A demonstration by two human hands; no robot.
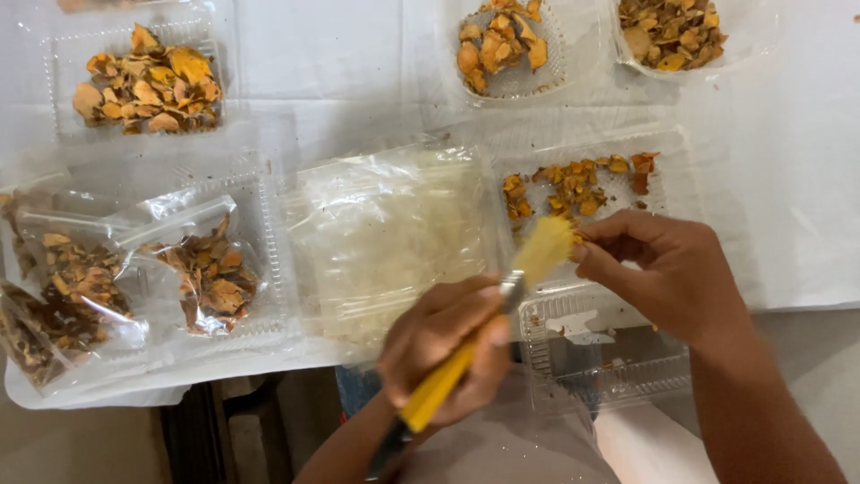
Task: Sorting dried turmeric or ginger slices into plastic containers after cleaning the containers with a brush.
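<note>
Head view: left hand [448,345] closed around yellow-handled brush [502,314], bristles meeting a small orange piece pinched in right hand [667,269] fingertips. Clear hinged tray [591,358] sits open just below both hands. Risk: a hard stroke flicks the piece loose, or dust scatters into stacked clear bags [385,233] beyond the left hand.

The left hand [448,345] grips a yellow-handled brush [502,309]. Its bristles meet a small orange piece pinched by the right hand [667,269] above a clear tray [587,193].
</note>
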